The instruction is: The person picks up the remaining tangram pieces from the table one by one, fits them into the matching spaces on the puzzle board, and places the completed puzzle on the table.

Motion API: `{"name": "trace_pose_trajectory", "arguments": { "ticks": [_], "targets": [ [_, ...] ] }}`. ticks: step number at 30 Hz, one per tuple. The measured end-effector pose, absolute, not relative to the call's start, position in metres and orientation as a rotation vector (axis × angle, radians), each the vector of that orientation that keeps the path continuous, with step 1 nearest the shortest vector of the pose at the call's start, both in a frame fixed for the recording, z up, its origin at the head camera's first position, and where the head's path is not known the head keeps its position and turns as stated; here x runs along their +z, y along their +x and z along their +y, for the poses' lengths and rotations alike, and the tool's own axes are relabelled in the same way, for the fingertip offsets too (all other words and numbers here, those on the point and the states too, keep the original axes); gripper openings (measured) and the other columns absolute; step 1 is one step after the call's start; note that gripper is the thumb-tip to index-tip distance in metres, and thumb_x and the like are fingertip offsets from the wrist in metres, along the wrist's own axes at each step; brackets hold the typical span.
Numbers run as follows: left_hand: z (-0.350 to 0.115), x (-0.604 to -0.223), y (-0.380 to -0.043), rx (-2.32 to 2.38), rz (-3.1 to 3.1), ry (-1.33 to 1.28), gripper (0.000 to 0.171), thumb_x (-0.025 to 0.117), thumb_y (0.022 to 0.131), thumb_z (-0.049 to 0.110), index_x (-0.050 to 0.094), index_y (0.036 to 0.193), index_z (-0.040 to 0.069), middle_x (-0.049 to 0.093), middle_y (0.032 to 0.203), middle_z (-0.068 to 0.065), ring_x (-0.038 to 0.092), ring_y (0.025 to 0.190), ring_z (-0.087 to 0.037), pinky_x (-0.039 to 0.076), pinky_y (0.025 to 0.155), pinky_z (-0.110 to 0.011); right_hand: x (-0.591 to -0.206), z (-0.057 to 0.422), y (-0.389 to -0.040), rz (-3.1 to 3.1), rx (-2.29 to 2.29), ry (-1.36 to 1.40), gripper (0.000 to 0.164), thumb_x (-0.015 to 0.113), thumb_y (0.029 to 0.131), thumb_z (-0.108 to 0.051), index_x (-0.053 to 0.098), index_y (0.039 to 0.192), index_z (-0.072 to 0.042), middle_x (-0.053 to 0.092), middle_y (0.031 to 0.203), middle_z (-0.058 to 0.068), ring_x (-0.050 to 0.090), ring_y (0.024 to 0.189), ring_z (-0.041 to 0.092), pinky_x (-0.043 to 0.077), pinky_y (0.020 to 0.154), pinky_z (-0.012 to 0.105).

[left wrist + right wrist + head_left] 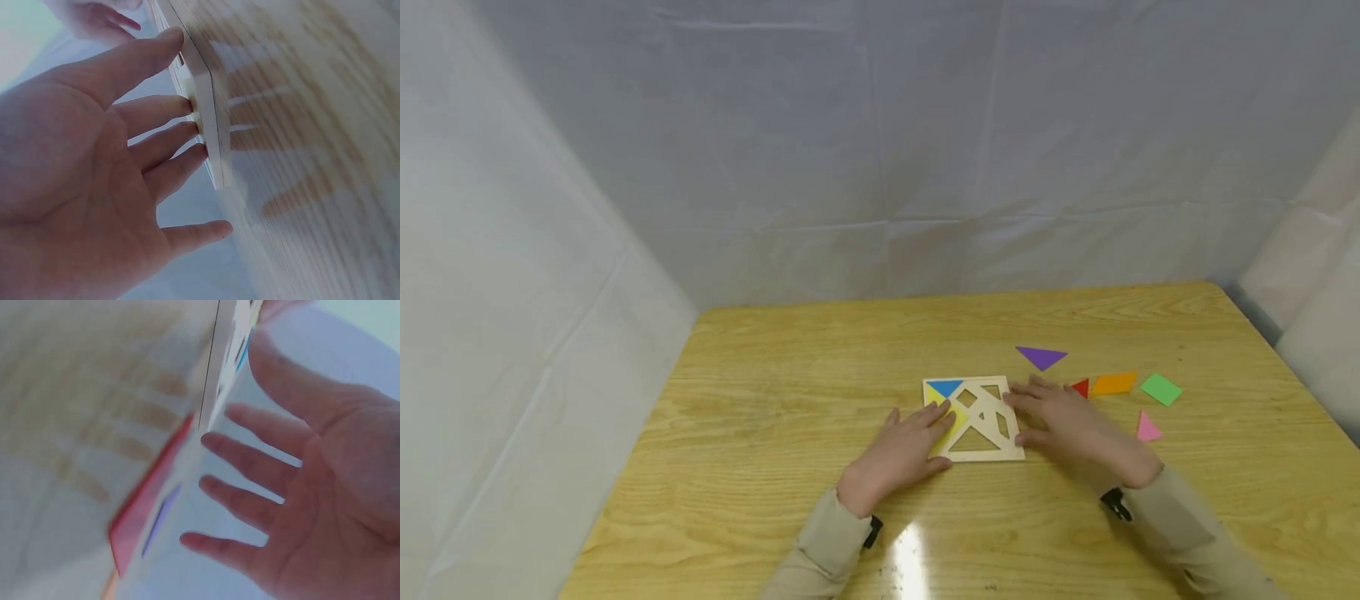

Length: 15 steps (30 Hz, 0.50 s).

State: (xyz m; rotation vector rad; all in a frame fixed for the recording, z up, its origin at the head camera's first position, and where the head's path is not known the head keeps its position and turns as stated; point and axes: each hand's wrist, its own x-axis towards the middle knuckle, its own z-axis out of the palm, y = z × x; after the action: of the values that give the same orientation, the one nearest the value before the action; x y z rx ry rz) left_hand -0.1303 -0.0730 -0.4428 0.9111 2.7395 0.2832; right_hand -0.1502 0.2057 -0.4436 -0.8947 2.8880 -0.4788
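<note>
Wooden table (760,400), perhaps plastic sheeting (880,150)

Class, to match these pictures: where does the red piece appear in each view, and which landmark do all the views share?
Head: the red piece is right of centre, partly hidden by the right hand.
Left wrist: not visible.
Right wrist: the red piece is left of centre, to the left of the hand.
Shared landmark: the wooden board, partly visible in all three.

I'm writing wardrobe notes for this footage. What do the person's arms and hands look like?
The left sleeve and right sleeve are long, beige and creased, with a small black fitting near the end of each. The left hand and right hand wear no gloves.
</note>
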Motion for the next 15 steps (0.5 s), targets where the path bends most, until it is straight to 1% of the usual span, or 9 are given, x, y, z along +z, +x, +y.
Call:
{"name": "trace_pose_trajectory", "arguments": {
  "ticks": [2, 3, 4, 7, 11, 15],
  "targets": [
    [-0.073, -0.443, -0.13, 0.299, 2.738, 0.911, 0.064, 0.062, 0.101, 0.039, 0.043, 0.155, 0.009, 0.03, 0.165, -0.006, 0.033, 0.15, -0.023, 0.026, 0.118, -0.063, -0.44, 0.212, -0.155, 2.94, -0.509, -0.937, 0.045, 0.078, 0.089, -0.023, 0.069, 0.127, 0.0, 0.065, 0.13, 0.022, 0.06, 0.119, 0.046, 0.051, 0.095, 0.062],
    [-0.073, -0.443, -0.13, 0.302, 2.74, 0.913, 0.064, 0.061, 0.101, 0.039, 0.043, 0.155, 0.009, 0.03, 0.165, -0.006, 0.033, 0.15, -0.024, 0.026, 0.118, -0.063, -0.438, 0.216, -0.158, 2.964, -0.502, -0.943, 0.039, 0.078, 0.089, -0.019, 0.071, 0.122, 0.0, 0.069, 0.123, 0.02, 0.065, 0.112, 0.043, 0.054, 0.091, 0.057],
    [-0.073, -0.443, -0.13, 0.305, 2.741, 0.914, 0.064, 0.061, 0.101, 0.039, 0.043, 0.155, 0.009, 0.031, 0.165, -0.006, 0.033, 0.15, -0.024, 0.026, 0.118, -0.064, -0.436, 0.219, -0.16, 2.983, -0.487, -0.938, 0.033, 0.079, 0.088, -0.016, 0.073, 0.116, -0.001, 0.071, 0.116, 0.018, 0.067, 0.104, 0.039, 0.057, 0.087, 0.052],
    [-0.073, -0.444, -0.13, 0.297, 2.747, 0.915, 0.064, 0.061, 0.101, 0.039, 0.043, 0.154, 0.009, 0.031, 0.165, -0.006, 0.033, 0.15, -0.024, 0.026, 0.118, -0.064, -0.433, 0.23, -0.164, 3.006, -0.411, -0.895, 0.021, 0.082, 0.084, -0.01, 0.076, 0.104, -0.003, 0.073, 0.102, 0.011, 0.069, 0.09, 0.031, 0.059, 0.077, 0.044],
    [-0.072, -0.444, -0.13, 0.274, 2.762, 0.914, 0.064, 0.061, 0.1, 0.04, 0.043, 0.154, 0.01, 0.031, 0.164, -0.005, 0.034, 0.149, -0.024, 0.027, 0.118, -0.063, -0.435, 0.239, -0.165, 3.022, -0.268, -0.844, 0.024, 0.086, 0.079, -0.01, 0.076, 0.101, -0.005, 0.07, 0.096, 0.008, 0.067, 0.084, 0.027, 0.058, 0.071, 0.04],
    [-0.07, -0.444, -0.128, 0.256, 2.768, 0.913, 0.064, 0.06, 0.101, 0.041, 0.042, 0.155, 0.011, 0.03, 0.165, -0.005, 0.033, 0.15, -0.024, 0.025, 0.118, -0.063, -0.436, 0.243, -0.165, 3.038, -0.197, -0.831, 0.029, 0.089, 0.076, -0.01, 0.076, 0.101, -0.005, 0.068, 0.096, 0.008, 0.067, 0.081, 0.025, 0.057, 0.067, 0.037]
  ]
}}
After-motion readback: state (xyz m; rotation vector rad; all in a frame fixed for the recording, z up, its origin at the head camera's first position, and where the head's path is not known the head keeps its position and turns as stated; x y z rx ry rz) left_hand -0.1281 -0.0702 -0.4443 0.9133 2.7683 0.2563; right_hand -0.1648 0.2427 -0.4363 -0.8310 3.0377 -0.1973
